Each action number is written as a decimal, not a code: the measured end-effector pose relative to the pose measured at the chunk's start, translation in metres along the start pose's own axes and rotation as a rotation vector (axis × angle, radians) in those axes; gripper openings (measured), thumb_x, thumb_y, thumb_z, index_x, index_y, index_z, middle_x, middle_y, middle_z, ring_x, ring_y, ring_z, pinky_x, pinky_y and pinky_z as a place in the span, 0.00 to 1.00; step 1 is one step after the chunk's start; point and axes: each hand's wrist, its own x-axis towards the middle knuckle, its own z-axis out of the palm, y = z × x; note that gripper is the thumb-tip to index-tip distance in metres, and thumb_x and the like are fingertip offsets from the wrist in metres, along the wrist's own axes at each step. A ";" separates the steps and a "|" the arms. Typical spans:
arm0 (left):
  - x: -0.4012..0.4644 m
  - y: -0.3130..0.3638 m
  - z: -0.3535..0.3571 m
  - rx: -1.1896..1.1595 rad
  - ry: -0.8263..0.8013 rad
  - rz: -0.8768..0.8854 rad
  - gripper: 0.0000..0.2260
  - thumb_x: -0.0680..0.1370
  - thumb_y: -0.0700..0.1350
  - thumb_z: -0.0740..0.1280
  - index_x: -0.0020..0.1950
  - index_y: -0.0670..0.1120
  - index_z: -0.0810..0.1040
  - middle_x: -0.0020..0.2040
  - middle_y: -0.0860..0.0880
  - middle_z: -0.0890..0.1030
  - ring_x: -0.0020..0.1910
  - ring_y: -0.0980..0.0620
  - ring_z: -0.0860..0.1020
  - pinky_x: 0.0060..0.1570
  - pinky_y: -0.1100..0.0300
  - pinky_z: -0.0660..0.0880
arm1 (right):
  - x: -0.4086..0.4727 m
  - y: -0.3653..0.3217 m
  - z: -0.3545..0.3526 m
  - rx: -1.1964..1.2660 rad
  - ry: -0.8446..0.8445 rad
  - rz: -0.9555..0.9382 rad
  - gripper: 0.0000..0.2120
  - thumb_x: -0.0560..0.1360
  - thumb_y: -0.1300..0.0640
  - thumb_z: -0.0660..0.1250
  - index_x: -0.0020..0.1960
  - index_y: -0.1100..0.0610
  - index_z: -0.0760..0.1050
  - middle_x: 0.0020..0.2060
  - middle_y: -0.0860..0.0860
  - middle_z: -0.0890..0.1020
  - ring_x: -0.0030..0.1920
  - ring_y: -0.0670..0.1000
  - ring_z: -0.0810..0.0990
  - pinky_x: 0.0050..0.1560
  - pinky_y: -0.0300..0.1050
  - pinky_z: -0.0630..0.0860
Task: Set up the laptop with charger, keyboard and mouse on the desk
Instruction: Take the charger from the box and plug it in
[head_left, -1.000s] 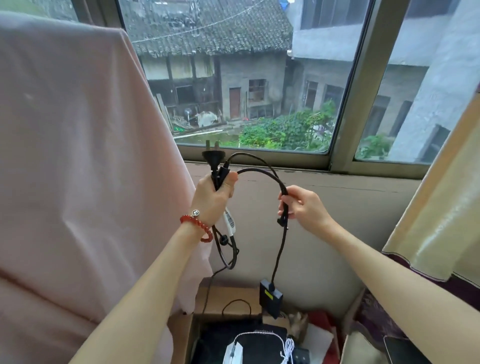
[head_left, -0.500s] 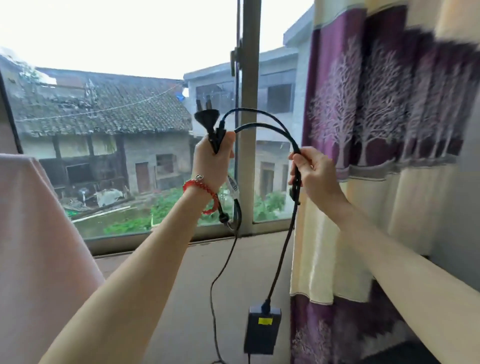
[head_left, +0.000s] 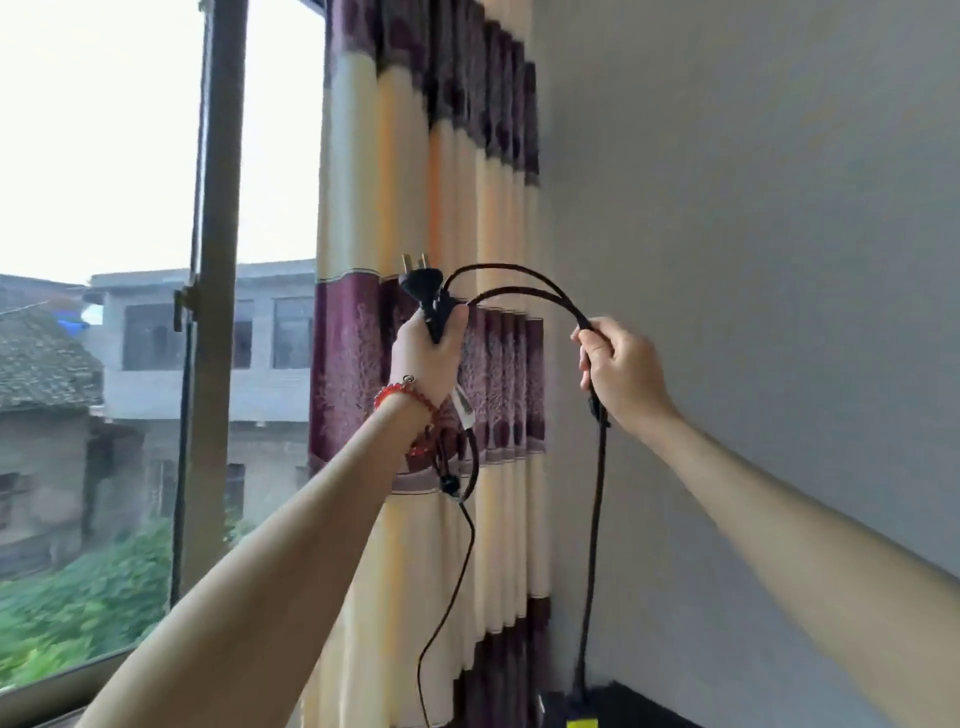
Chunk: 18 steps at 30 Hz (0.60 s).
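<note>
both bare forearms reach up and forward from the bottom corners of the view, converging toward the middle at about the same height. the left hand (head_left: 429, 353) is a closed fist with its back toward the camera, thumb pressed across the top, and a red bead bracelet (head_left: 404, 399) circles its wrist. the right hand (head_left: 621, 375) sits a little apart to the right, fingers (head_left: 586, 338) curled inward and wrist bent slightly, its knuckles turned toward the left hand.

Both forearms were bare, without sleeves. A red beaded bracelet (head_left: 410, 402) with one small silver charm circled the left wrist.
</note>
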 end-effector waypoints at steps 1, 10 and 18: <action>-0.004 0.007 0.017 0.002 -0.010 0.001 0.14 0.78 0.49 0.61 0.32 0.50 0.67 0.28 0.51 0.70 0.26 0.53 0.68 0.30 0.59 0.65 | 0.002 0.006 -0.021 -0.057 0.005 0.008 0.09 0.77 0.58 0.58 0.40 0.55 0.74 0.26 0.49 0.74 0.33 0.60 0.78 0.42 0.56 0.76; -0.073 0.076 0.191 -0.228 -0.215 -0.121 0.11 0.77 0.48 0.62 0.40 0.42 0.72 0.32 0.48 0.74 0.34 0.48 0.74 0.44 0.51 0.75 | -0.031 0.067 -0.228 -0.478 0.011 0.123 0.08 0.77 0.56 0.58 0.48 0.54 0.76 0.36 0.48 0.77 0.43 0.61 0.80 0.47 0.57 0.77; -0.167 0.106 0.316 -0.357 -0.503 -0.189 0.10 0.78 0.49 0.61 0.45 0.43 0.72 0.35 0.52 0.75 0.34 0.55 0.76 0.44 0.57 0.74 | -0.106 0.112 -0.361 -0.780 0.024 0.302 0.09 0.78 0.54 0.57 0.48 0.52 0.75 0.35 0.46 0.77 0.42 0.57 0.80 0.46 0.49 0.73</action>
